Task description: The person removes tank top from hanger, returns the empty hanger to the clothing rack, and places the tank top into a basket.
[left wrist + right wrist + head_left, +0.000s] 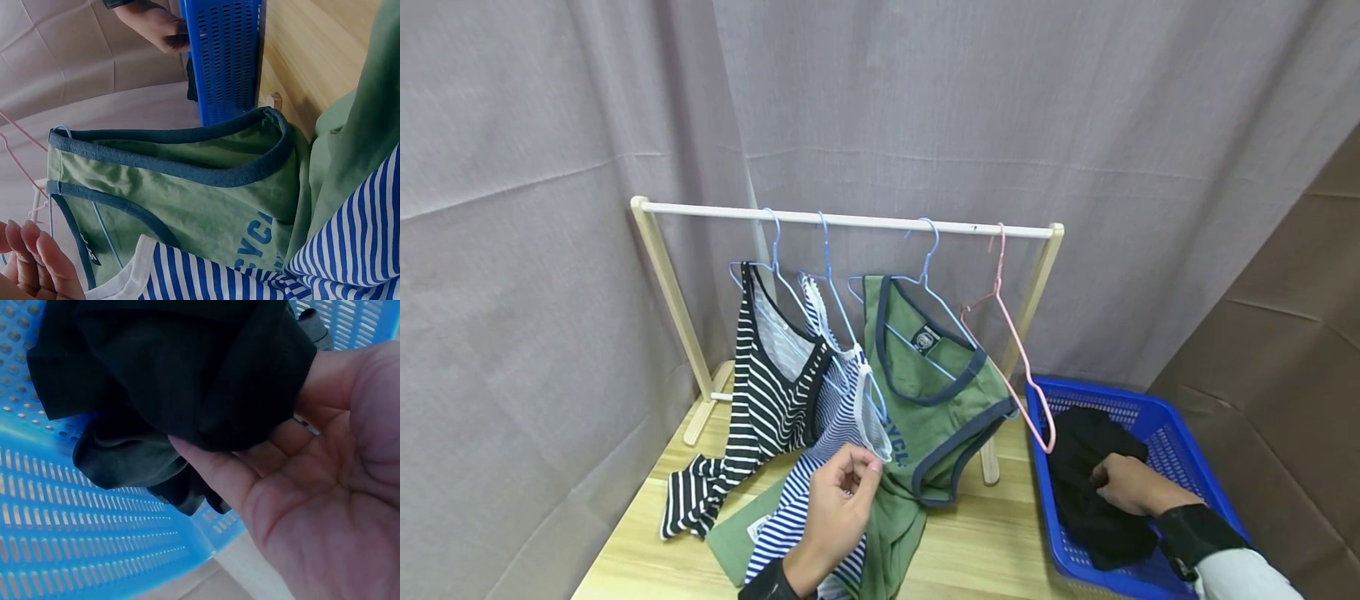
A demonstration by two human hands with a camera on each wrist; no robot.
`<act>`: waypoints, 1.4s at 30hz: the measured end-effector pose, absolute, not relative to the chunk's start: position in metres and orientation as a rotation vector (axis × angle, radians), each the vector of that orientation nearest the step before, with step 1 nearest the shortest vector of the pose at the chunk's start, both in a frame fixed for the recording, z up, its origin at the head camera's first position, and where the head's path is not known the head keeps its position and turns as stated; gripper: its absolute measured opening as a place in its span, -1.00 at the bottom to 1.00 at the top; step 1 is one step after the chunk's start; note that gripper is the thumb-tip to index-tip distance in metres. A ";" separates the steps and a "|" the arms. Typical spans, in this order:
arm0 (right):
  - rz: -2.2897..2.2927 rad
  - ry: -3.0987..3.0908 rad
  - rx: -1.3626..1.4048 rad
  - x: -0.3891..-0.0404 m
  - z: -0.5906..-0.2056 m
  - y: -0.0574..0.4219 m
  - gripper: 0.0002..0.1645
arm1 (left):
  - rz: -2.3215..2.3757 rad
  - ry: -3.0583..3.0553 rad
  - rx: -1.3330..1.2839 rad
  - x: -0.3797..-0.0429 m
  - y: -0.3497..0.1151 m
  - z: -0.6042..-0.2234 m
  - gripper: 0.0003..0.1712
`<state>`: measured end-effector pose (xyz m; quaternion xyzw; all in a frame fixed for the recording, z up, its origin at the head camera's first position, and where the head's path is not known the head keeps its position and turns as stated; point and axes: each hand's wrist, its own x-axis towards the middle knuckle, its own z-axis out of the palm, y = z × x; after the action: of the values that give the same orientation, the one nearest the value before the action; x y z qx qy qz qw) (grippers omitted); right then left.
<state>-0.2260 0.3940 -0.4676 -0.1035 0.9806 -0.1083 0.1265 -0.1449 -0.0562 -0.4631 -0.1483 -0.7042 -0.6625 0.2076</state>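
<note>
- The right hand (1131, 483) reaches into the blue basket (1101, 388), its fingers clamped on the black garment (1078, 500).
- That black garment lies bunched inside the basket; the right wrist view shows its folds draped over the fingers, against the perforated walls.
- The left hand (838, 517) is in front of the blue-and-white striped tank top (797, 504), near its white trim. Its fingers curl loosely and appear to hold nothing; whether they touch the trim, I cannot tell.
- The striped tank top hangs from a light blue hanger (827, 246) on the clothes rack (865, 221), between two other garments.
- On its left side hangs a black-and-white striped top (760, 417), its lower end resting on the tabletop (977, 542).
- On its right side hangs a green tank top (925, 433) with dark blue edging, a dark neck label and blue lettering partly hidden in folds.
- A bare pink hanger (1014, 333) hooks over the rail near the rack's right end, its lower corner overlapping the basket's edge in the head view.
- Behind the rack hangs a grey curtain (970, 100).
</note>
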 end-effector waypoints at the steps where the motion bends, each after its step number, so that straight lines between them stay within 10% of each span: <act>1: -0.318 2.851 -0.302 -0.226 -0.468 0.395 -0.80 | -1.844 -1.962 -0.412 -0.145 -0.056 -0.463 -0.88; 25: -0.396 3.382 -0.358 -0.210 -0.423 0.350 -0.46 | -1.847 -1.926 -0.363 -0.150 -0.059 -0.463 -0.87; 42: -0.635 3.510 -0.785 -0.152 -0.422 0.250 -0.74 | -1.797 -1.947 -0.514 -0.150 -0.056 -0.460 -0.84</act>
<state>-0.1516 0.2497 -0.4223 -0.2080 0.9299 -0.1681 -0.2525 -0.1496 -0.0555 -0.4595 -0.1859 -0.7039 -0.6495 0.2194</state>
